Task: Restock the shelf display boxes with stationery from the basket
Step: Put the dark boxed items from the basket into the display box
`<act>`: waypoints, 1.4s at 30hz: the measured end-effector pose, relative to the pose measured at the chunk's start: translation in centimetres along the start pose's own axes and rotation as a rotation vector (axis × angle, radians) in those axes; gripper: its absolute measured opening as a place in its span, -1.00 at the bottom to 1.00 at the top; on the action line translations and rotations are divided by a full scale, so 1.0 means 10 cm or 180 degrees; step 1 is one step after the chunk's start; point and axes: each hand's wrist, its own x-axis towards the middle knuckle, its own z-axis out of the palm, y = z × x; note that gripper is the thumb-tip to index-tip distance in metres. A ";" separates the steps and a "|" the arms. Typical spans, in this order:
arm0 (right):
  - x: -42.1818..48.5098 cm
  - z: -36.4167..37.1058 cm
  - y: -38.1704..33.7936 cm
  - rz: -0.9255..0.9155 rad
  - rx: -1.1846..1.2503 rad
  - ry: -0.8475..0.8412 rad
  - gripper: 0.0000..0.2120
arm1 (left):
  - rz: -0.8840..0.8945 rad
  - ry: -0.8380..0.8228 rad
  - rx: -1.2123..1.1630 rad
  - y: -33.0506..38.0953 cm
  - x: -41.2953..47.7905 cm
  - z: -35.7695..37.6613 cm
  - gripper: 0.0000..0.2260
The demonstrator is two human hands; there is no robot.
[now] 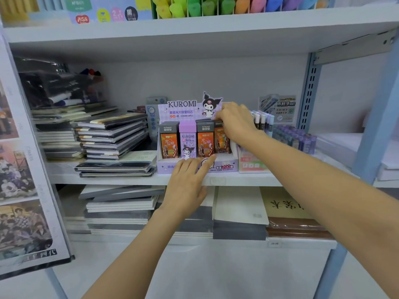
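A purple Kuromi display box [224,166] stands on the middle shelf and holds upright lead-refill packs: two orange ones [169,141], a purple one [187,140] and, at the right end, a tilted orange pack [221,139]. My right hand [236,123] grips the top of that rightmost orange pack inside the box. My left hand [190,182] rests on the front wall of the box, its fingers spread and the forefinger pointing up to the right. No basket is in view.
Stacks of notebooks [112,137] lie left of the box, with more below [121,203]. To its right stand pens [262,120], purple lead tubes [295,137] and a small box [252,164]. Highlighters [216,6] fill the top shelf. A blue upright [308,89] bounds the right.
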 end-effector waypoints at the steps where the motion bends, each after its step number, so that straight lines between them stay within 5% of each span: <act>1: 0.00 -0.01 0.03 0.0026 -0.0105 -0.0019 -0.69 | 0.0013 -0.0015 0.0022 -0.01 0.00 -0.01 -0.30; 13: 0.02 -0.18 0.16 0.0172 0.0456 -0.0106 -0.75 | -0.0093 -0.0080 -0.0022 0.03 0.01 -0.03 -0.29; 31: -0.04 -0.10 0.09 -0.0016 0.0062 -0.0241 -0.74 | -0.0037 -0.0099 -0.0072 0.03 0.03 -0.06 -0.30; 34: -0.25 -0.14 0.07 -0.0041 0.0492 0.0070 -0.68 | -0.0072 0.0005 -0.0224 0.06 -0.02 -0.12 -0.30; 38: -0.81 -0.16 -0.15 -0.0235 0.1724 0.0897 -0.79 | -0.0237 0.0929 -0.0365 0.20 -0.23 -0.02 -0.49; 42: -1.69 0.20 -0.52 -0.0477 0.2591 0.0571 -0.86 | -0.0545 0.0976 -0.0584 0.39 -0.69 0.44 -0.69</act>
